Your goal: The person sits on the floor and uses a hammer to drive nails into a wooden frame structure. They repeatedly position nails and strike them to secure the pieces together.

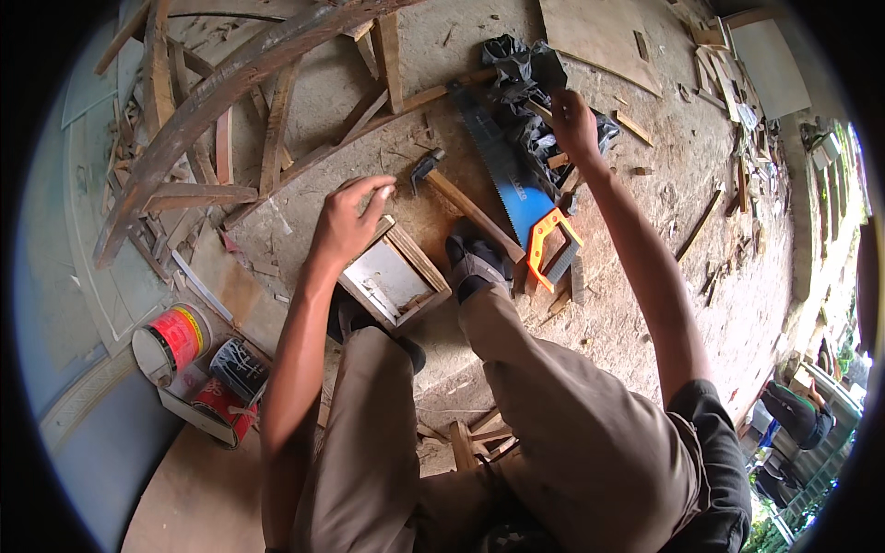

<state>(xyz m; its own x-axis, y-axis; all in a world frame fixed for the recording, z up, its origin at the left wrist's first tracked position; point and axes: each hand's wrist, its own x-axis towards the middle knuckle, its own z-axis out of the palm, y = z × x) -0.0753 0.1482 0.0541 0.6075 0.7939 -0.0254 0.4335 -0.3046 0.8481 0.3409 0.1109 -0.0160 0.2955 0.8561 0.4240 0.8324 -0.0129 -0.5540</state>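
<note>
My left hand [348,223] hovers over the upper left corner of a small wooden box frame [417,255] with a whitish panel inside. Thumb and forefinger are pinched together; anything between them is too small to make out. My right hand [575,127] reaches forward to a crumpled black plastic bag [509,61], fingers curled in, and what they may grip is hidden. Between the hands, a claw hammer [470,211] with a wooden handle lies on the floor. Beside it lies a handsaw [505,166] with a blue blade and an orange and black handle.
A large wooden frame with a curved beam [198,106] stands at the upper left. Paint cans [175,343] sit at the lower left. A flat board [604,37] lies at the far side, and wood scraps [701,224] litter the right. My shoe [477,258] touches the hammer area.
</note>
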